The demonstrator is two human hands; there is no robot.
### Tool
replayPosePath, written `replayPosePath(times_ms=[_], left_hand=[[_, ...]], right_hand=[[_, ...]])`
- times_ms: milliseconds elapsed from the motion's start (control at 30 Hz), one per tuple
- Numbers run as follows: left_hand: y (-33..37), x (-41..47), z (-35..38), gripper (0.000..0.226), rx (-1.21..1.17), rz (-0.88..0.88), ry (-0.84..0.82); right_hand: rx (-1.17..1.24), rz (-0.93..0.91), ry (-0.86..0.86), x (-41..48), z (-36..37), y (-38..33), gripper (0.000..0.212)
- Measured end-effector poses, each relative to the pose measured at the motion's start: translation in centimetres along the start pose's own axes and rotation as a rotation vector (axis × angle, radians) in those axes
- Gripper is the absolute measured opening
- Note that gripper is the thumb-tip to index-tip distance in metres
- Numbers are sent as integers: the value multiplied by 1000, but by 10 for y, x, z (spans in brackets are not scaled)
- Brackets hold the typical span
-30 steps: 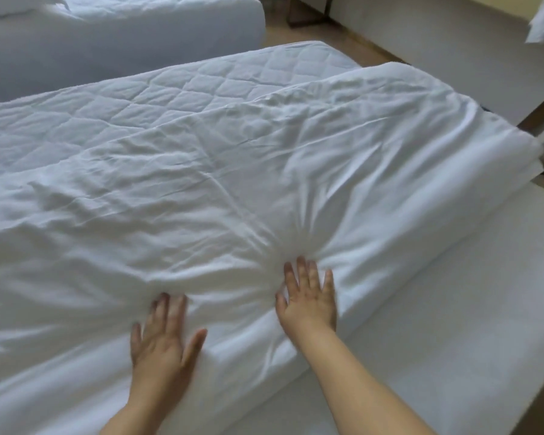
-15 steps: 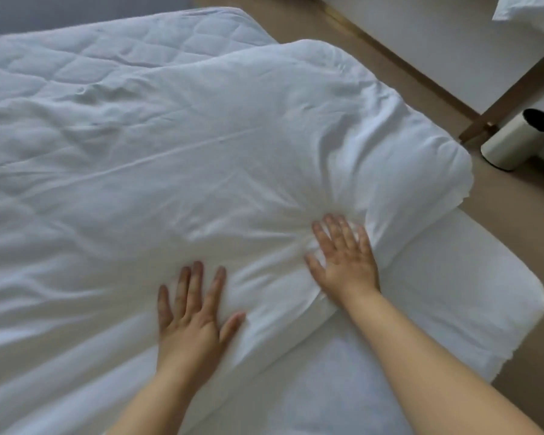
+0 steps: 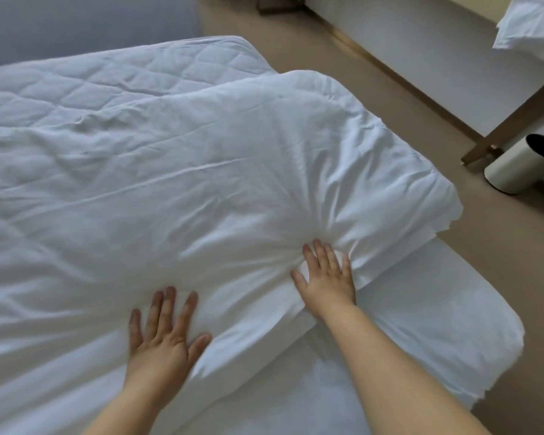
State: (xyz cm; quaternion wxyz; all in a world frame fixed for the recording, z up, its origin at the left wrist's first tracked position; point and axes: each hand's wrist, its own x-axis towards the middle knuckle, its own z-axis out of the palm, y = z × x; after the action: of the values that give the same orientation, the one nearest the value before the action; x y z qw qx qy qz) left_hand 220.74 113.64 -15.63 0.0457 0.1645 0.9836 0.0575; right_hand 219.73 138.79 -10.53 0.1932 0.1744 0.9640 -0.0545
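Observation:
A thick white folded duvet (image 3: 201,171) lies across the bed (image 3: 437,309), its right end reaching the bed's corner. My left hand (image 3: 162,334) lies flat on the duvet's near edge, fingers spread. Further right, my right hand (image 3: 327,274) presses straight fingers into the duvet, and creases fan out from the fingertips. Neither hand grips the cloth. A quilted mattress pad (image 3: 123,76) shows beyond the duvet.
Tan floor (image 3: 374,98) runs along the bed's right side. A white cylindrical bin (image 3: 515,164) stands by a wooden furniture leg (image 3: 512,120) at the right. White bedding (image 3: 528,26) hangs at the top right corner. Another bed's side (image 3: 85,20) sits at the top left.
Both hands have slid to the right along the duvet's near edge, toward its right end. The view has swung right, bringing the bed corner and the bin into sight.

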Motion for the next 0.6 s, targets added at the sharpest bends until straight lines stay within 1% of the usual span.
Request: replayPosePath(times_ms=[33, 67, 100, 133, 167, 200, 233, 267, 300, 367, 433, 467, 500, 567, 600], left_hand=[[0, 0, -3, 66, 12, 7, -27], [0, 0, -5, 66, 19, 9, -50], [0, 0, -6, 66, 21, 2, -61], [0, 0, -7, 67, 14, -15, -83], [0, -1, -8, 67, 3, -28, -108], [0, 0, -9, 65, -6, -38, -115], [0, 1, -10, 62, -6, -42, -72], [-1, 1, -12, 60, -4, -42, -11], [0, 1, -13, 60, 2, -36, 40], [7, -1, -25, 57, -13, -63, 82], [32, 4, -37, 54, -61, -117, 123], [53, 15, -41, 53, -98, -136, 157], [80, 34, -44, 53, -121, -131, 198], [151, 85, -44, 54, -145, -52, 274], [192, 112, -39, 54, -150, 6, 286]], right_hand=[[21, 30, 47, -1, -4, -9, 55], [26, 29, 163, -2, -7, -19, 50], [28, -5, 335, 2, -8, -32, 46], [117, -94, 393, 4, -13, -47, 45], [141, -241, 363, 4, -18, -63, 48], [93, -365, 291, 4, -24, -74, 52], [10, -490, 206, 8, -22, -78, 54], [-66, -580, 129, 17, -17, -76, 56], [-83, -594, 82, 26, -19, -65, 59], [-19, -501, 250, 57, -11, -28, 63], [49, -421, 265, 92, -13, 22, 66], [85, -383, 303, 111, -23, 51, 67], [123, -339, 309, 128, -33, 82, 70], [129, -232, 291, 156, -54, 150, 74], [108, -186, 267, 169, -60, 185, 70]])
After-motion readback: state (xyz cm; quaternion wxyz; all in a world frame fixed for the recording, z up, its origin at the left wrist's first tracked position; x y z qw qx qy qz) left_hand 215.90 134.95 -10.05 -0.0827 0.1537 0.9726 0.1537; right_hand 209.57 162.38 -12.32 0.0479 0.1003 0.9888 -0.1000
